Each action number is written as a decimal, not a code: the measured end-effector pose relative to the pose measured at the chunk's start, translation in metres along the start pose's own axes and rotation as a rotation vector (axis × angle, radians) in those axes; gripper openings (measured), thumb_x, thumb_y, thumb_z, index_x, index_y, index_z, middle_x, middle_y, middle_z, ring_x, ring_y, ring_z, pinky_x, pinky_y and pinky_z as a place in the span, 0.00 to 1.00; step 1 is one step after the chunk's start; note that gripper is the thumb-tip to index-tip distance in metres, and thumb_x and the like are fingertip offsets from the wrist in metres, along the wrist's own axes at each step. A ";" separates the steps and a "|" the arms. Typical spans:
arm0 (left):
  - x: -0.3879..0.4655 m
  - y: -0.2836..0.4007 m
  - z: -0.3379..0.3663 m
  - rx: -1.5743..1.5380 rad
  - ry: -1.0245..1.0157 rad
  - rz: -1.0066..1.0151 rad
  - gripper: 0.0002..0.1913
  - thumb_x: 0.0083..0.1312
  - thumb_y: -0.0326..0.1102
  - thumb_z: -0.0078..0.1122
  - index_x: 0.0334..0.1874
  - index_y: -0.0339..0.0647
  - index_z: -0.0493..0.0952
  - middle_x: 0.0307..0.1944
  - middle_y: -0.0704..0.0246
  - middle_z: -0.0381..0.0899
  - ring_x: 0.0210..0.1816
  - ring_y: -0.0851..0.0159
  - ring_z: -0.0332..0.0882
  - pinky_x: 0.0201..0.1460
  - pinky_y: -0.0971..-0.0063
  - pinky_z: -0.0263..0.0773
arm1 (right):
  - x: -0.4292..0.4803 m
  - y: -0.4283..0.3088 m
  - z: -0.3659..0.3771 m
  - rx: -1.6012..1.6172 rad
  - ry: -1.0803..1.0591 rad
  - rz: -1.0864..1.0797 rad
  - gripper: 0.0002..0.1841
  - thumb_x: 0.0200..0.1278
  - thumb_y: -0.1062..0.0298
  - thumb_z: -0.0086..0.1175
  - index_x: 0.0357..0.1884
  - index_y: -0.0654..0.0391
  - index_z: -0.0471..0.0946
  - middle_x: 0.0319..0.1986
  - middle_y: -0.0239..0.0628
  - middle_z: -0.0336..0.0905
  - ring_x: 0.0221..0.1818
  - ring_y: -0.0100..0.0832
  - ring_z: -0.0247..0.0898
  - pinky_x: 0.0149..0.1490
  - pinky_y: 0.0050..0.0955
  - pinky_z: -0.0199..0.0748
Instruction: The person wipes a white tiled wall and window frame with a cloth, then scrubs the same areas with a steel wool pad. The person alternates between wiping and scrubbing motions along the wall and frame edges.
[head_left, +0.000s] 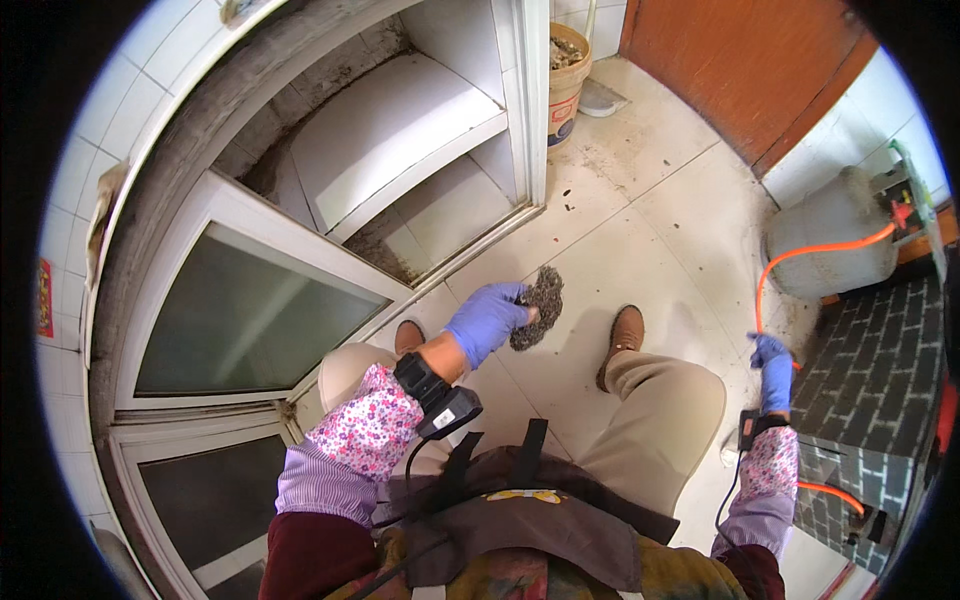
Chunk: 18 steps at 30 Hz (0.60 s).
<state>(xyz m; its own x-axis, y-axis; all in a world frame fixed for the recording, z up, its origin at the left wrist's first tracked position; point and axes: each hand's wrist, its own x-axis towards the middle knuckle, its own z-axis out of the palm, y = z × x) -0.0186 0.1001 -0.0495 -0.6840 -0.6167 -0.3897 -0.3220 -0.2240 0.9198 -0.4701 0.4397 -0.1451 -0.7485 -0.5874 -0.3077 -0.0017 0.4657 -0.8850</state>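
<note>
My left hand (491, 319), in a blue-violet disposable glove, pinches a dark grey, frizzy scouring pad (546, 304), apparently steel wool. It is above the tiled floor, in front of an open cabinet (405, 142). A bare fingertip seems to show through the glove by the pad. To the right, my right hand (772, 364), gloved the same way, is at an orange gas hose (795, 259). The hose passes behind its fingers; I cannot tell whether they grip it. Both wrists carry black strapped devices with cables.
A glass cabinet door (262, 315) in a white frame stands at the left. A grey gas cylinder (832, 232) is at right, beside a brick-patterned unit (862, 360). A debris-filled bucket (568, 82) stands behind, near a brown door (742, 67). Dark crumbs dot the floor (660, 225).
</note>
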 end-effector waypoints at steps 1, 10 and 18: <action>0.003 -0.001 -0.006 0.039 -0.015 0.016 0.08 0.64 0.30 0.62 0.42 0.34 0.81 0.32 0.71 0.82 0.33 0.72 0.75 0.40 0.75 0.71 | 0.000 -0.030 0.005 0.055 -0.027 -0.076 0.12 0.69 0.62 0.57 0.46 0.58 0.84 0.22 0.28 0.77 0.24 0.20 0.70 0.32 0.21 0.69; -0.014 0.027 -0.020 0.289 0.082 0.305 0.09 0.61 0.34 0.61 0.39 0.36 0.80 0.26 0.62 0.78 0.28 0.64 0.73 0.36 0.70 0.71 | -0.050 -0.227 0.135 -0.015 -0.278 -0.373 0.16 0.68 0.68 0.57 0.53 0.64 0.80 0.40 0.33 0.81 0.40 0.24 0.75 0.48 0.23 0.74; -0.007 0.012 -0.039 0.116 0.285 0.305 0.13 0.64 0.29 0.62 0.49 0.34 0.80 0.34 0.74 0.82 0.34 0.76 0.73 0.40 0.77 0.72 | -0.077 -0.258 0.255 0.118 -0.598 -0.312 0.19 0.69 0.65 0.55 0.58 0.63 0.77 0.44 0.36 0.79 0.43 0.27 0.75 0.52 0.26 0.74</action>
<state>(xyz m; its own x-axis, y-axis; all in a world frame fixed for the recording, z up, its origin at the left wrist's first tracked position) 0.0080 0.0720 -0.0337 -0.5563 -0.8290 -0.0578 -0.2155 0.0767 0.9735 -0.2428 0.1966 0.0177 -0.2301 -0.9628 -0.1417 -0.0604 0.1595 -0.9853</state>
